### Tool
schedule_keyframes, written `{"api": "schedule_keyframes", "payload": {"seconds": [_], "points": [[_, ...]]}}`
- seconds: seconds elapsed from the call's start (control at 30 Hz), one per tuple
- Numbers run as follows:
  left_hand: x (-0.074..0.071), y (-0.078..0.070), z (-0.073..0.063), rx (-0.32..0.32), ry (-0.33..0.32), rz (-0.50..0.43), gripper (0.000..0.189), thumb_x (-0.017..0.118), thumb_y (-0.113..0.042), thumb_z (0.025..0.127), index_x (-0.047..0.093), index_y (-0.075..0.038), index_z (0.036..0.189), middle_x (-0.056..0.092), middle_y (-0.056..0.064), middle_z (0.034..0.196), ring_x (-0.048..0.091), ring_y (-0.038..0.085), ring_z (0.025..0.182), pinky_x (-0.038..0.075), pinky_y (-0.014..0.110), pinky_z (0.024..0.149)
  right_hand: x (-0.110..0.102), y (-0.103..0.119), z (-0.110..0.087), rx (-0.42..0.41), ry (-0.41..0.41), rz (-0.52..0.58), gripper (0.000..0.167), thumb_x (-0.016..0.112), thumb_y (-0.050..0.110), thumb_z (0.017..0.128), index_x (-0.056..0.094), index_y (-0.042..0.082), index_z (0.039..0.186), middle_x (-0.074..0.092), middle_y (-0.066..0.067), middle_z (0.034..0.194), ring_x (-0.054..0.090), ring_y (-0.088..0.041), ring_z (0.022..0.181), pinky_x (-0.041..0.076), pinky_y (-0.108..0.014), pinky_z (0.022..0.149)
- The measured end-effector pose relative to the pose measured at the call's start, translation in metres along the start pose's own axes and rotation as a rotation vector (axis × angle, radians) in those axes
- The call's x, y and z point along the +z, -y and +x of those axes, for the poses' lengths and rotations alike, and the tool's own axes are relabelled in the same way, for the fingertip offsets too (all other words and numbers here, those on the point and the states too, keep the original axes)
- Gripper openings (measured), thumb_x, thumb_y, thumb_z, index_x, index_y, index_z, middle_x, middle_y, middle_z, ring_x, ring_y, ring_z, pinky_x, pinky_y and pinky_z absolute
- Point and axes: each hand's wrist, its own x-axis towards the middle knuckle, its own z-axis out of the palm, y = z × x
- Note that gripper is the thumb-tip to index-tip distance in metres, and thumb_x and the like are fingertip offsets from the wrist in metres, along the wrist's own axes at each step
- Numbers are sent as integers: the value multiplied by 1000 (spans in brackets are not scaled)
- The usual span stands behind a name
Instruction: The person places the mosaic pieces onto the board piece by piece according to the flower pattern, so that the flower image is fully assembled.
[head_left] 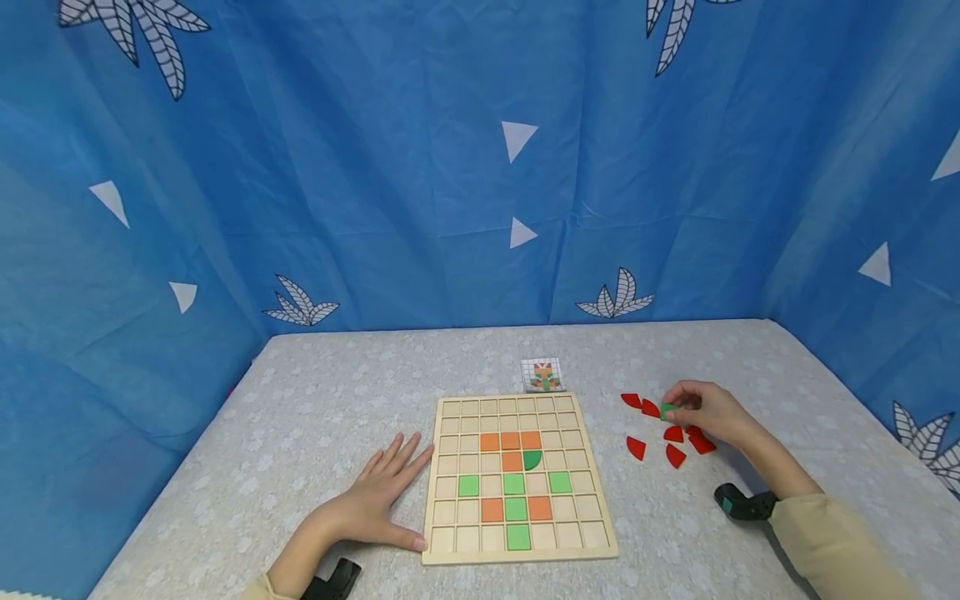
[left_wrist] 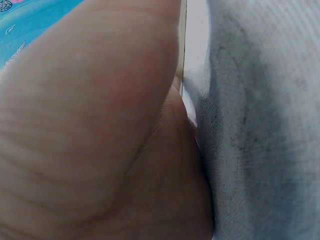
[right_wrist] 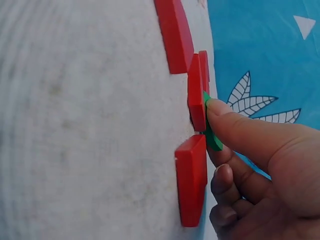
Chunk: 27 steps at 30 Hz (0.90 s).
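Observation:
A wooden grid board (head_left: 521,557) lies flat on the table, with orange and light green squares and one dark green quarter-circle tile (head_left: 532,460) in its cells. My left hand (head_left: 375,498) rests beside it, fingers spread, with the thumb and index fingertip right at its left edge. To the right of the board, my right hand (head_left: 707,410) pinches a small green tile (right_wrist: 215,136) between thumb and fingers. Around that hand lie several red quarter-circle tiles (head_left: 636,448); in the right wrist view, a red tile (right_wrist: 192,182) stands out close by the fingers.
A small pattern card (head_left: 542,374) with a coloured grid drawing lies just behind the board. The table (head_left: 330,400) has a pale patterned cover. Blue cloth (head_left: 420,167) hangs along its back and sides. Black devices (head_left: 744,502) are worn at both wrists.

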Motion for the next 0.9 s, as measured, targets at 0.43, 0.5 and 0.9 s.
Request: {"api": "schedule_keyframes", "payload": {"seconds": [0.43, 0.5, 0.9], "points": [[1, 1, 0, 15, 4, -22, 113, 75, -60, 67, 18, -9, 151, 4, 19, 154, -5, 40, 137, 1, 62, 103, -3, 12, -10, -28, -62, -66, 10, 69, 0, 83, 64, 1, 91, 56, -3, 72, 53, -19, 62, 46, -26, 54], [1, 2, 0, 13, 3, -16, 113, 75, -60, 67, 18, -9, 151, 4, 19, 154, -5, 40, 137, 1, 62, 103, -3, 12, -11, -27, -82, -69, 11, 68, 0, 84, 65, 0, 95, 57, -3, 73, 52, -19, 63, 46, -25, 53], [-1, 0, 0, 1, 7, -19, 114, 75, -61, 66, 18, -10, 151, 3, 18, 154, -6, 39, 138, -1, 60, 104, 5, 41, -9, 16, -46, 243, 18, 63, 5, 90, 59, -10, 99, 62, -12, 82, 63, -26, 71, 54, -29, 64]]}}
